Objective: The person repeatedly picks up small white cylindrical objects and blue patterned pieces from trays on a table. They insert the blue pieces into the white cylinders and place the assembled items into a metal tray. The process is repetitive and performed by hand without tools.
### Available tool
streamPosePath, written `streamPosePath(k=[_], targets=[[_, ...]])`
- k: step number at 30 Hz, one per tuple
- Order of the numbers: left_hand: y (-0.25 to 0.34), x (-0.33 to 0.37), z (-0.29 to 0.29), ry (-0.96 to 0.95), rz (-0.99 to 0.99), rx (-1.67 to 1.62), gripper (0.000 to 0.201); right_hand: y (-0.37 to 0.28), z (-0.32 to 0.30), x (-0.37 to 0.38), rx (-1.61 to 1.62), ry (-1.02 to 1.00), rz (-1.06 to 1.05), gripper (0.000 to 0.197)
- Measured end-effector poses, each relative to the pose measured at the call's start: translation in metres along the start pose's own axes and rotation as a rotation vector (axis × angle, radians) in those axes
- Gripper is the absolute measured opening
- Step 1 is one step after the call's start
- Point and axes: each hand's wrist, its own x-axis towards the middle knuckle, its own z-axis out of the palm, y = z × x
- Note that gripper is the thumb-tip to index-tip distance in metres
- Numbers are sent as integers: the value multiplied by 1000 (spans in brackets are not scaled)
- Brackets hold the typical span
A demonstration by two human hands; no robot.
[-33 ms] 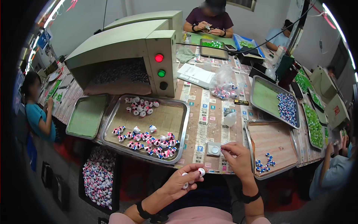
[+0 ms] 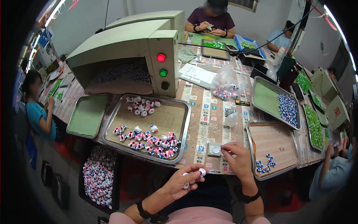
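Near table edge [image 2: 192,166], centre: left hand [image 2: 182,182] held two white beads [image 2: 202,172], right hand [image 2: 236,158] pinched one tiny piece [image 2: 222,149] by one white block [image 2: 214,149]; two trays [image 2: 86,116] sat left.

The held pieces [image 2: 202,172] look like smooth, glossy plastic, the broad tray [image 2: 187,123] shiny metal, the bag [image 2: 225,76] crinkled plastic.

Tiny piece [image 2: 222,150] in the right hand [image 2: 238,158], too small for identification.

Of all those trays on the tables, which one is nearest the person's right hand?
The pinkish-lined tray just to the right of the right hand, holding one small cluster of blue-and-white pieces; no other lies so close.
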Motion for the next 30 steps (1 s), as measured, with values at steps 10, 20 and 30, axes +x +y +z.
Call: streamPosePath(k=[10,20,30], targets=[[-2,-2,-8,26,0,-83,35,-1,12,8,-352,-74,-232,14],[-5,5,-4,53,5,-78,35,-32,3,-15,-83,-48,-132,21],[-7,7,2,50,1,-37,38,-33,11,-49,273,-122,107,22]])
